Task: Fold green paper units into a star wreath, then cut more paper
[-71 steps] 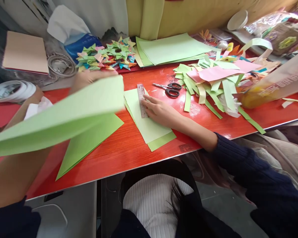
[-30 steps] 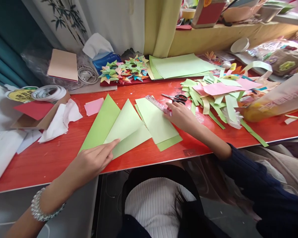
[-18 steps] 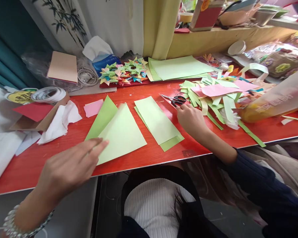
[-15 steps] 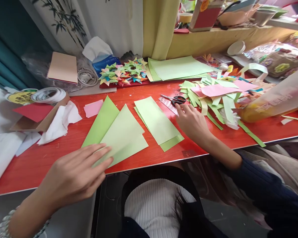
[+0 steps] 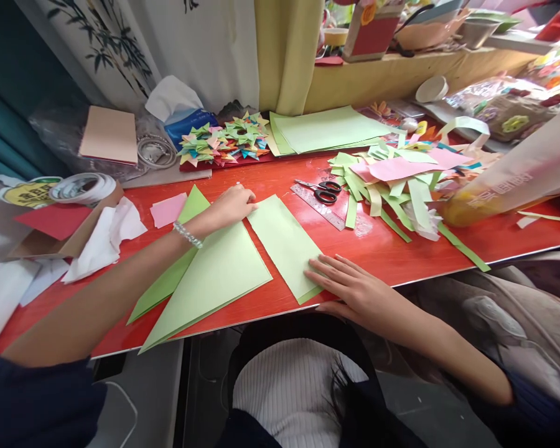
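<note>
A light green paper rectangle (image 5: 284,242) lies on the red table, with a darker green edge showing beneath its lower end. At its upper left corner, my left hand (image 5: 231,206) has its fingers bent together; the exact grip is partly hidden. My right hand (image 5: 348,286) rests with fingers stretched flat over the lower right edge of that rectangle. Under my left forearm lie a folded light green paper triangle (image 5: 219,274) and a brighter green triangle (image 5: 156,289). Black-handled scissors (image 5: 324,191) and a clear ruler (image 5: 317,205) lie beyond the rectangle.
Green and pink paper strips (image 5: 401,177) are heaped at the right, beside a tall translucent container (image 5: 508,180). Folded paper-star pieces (image 5: 224,142) and green sheets (image 5: 326,130) sit at the back. A cardboard box (image 5: 70,242) with tape rolls and a pink paper (image 5: 168,210) are leftward.
My left hand has moved from the triangle's lower corner to the rectangle's upper corner. My right hand has left the scissors and come down onto the rectangle, whose two layers now lie more evenly.
</note>
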The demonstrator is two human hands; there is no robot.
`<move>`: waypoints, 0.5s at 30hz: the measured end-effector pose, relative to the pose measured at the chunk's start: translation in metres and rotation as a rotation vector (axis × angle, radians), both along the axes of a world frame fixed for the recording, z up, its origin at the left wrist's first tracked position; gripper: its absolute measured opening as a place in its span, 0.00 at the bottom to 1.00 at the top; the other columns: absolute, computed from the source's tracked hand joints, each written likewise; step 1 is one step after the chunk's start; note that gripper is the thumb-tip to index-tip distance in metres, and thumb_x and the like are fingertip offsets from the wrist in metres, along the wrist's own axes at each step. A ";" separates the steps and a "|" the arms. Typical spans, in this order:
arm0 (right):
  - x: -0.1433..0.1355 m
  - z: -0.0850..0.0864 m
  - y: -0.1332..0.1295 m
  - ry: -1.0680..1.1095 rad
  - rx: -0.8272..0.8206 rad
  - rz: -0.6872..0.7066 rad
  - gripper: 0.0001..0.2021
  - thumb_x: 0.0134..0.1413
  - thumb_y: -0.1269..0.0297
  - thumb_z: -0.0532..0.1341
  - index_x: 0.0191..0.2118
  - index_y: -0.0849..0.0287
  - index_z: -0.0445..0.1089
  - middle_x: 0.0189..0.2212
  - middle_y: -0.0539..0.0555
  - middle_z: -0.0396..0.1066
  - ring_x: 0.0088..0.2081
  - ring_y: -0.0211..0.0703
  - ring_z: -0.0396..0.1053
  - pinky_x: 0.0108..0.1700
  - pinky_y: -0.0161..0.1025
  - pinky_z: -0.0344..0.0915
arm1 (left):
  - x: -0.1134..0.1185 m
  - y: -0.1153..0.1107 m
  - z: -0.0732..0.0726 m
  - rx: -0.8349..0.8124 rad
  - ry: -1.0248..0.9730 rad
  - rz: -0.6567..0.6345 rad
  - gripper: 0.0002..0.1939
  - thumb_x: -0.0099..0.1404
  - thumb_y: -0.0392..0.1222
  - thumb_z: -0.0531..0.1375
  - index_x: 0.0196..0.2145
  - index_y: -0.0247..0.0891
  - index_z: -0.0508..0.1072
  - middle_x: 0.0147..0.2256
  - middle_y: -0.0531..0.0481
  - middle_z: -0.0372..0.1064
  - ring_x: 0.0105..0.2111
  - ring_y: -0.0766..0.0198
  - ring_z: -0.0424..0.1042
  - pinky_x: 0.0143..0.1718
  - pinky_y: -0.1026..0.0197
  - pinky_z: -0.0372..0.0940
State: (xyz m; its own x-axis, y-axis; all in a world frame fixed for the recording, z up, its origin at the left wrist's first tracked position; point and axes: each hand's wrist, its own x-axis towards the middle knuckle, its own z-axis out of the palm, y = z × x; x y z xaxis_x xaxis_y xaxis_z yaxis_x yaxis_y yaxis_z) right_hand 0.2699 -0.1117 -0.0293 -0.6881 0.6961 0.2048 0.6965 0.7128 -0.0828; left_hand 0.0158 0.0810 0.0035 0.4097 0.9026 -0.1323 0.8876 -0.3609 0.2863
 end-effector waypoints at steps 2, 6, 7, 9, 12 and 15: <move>0.001 -0.002 -0.005 0.032 0.039 -0.001 0.21 0.64 0.59 0.54 0.57 0.66 0.67 0.58 0.60 0.67 0.60 0.57 0.63 0.59 0.55 0.66 | 0.010 0.005 -0.001 -0.052 -0.014 0.011 0.16 0.58 0.48 0.58 0.39 0.34 0.75 0.41 0.41 0.73 0.43 0.49 0.71 0.40 0.55 0.64; 0.004 -0.010 -0.012 0.103 0.067 -0.014 0.18 0.63 0.64 0.57 0.55 0.65 0.70 0.56 0.59 0.69 0.59 0.56 0.66 0.59 0.53 0.67 | 0.019 0.006 0.009 -0.165 -0.032 -0.003 0.13 0.54 0.49 0.62 0.30 0.37 0.75 0.35 0.46 0.74 0.37 0.54 0.72 0.33 0.60 0.62; 0.004 -0.012 -0.012 0.118 0.065 -0.014 0.18 0.62 0.65 0.57 0.55 0.65 0.70 0.56 0.59 0.69 0.59 0.55 0.65 0.59 0.53 0.67 | 0.020 0.006 0.012 -0.191 -0.037 0.001 0.13 0.53 0.50 0.62 0.28 0.37 0.74 0.34 0.46 0.74 0.36 0.54 0.72 0.32 0.60 0.62; 0.005 -0.015 -0.013 0.144 0.056 -0.016 0.17 0.62 0.66 0.58 0.55 0.65 0.70 0.56 0.60 0.69 0.59 0.55 0.65 0.60 0.53 0.66 | 0.019 0.004 0.014 -0.232 -0.087 0.041 0.13 0.52 0.51 0.63 0.27 0.37 0.73 0.34 0.46 0.74 0.37 0.53 0.72 0.32 0.59 0.61; 0.006 -0.016 -0.015 0.169 0.034 -0.021 0.18 0.62 0.67 0.57 0.55 0.66 0.70 0.56 0.61 0.68 0.60 0.56 0.63 0.61 0.53 0.65 | 0.017 -0.002 0.014 -0.285 -0.230 0.100 0.16 0.46 0.50 0.67 0.30 0.39 0.74 0.37 0.44 0.74 0.42 0.49 0.71 0.36 0.58 0.63; 0.007 -0.013 -0.017 0.213 -0.042 -0.025 0.18 0.63 0.66 0.56 0.56 0.65 0.69 0.57 0.62 0.67 0.62 0.56 0.61 0.62 0.54 0.63 | 0.017 -0.009 0.010 -0.342 -0.359 0.080 0.14 0.45 0.47 0.69 0.28 0.38 0.73 0.33 0.45 0.74 0.40 0.50 0.72 0.36 0.58 0.64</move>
State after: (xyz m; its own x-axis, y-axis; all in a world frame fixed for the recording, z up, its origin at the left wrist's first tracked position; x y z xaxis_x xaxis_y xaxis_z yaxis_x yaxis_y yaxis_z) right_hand 0.2767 -0.1286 -0.0426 -0.6147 0.7238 0.3136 0.6778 0.6880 -0.2593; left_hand 0.0329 0.0715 0.0137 0.4149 0.8624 -0.2899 0.7326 -0.1277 0.6686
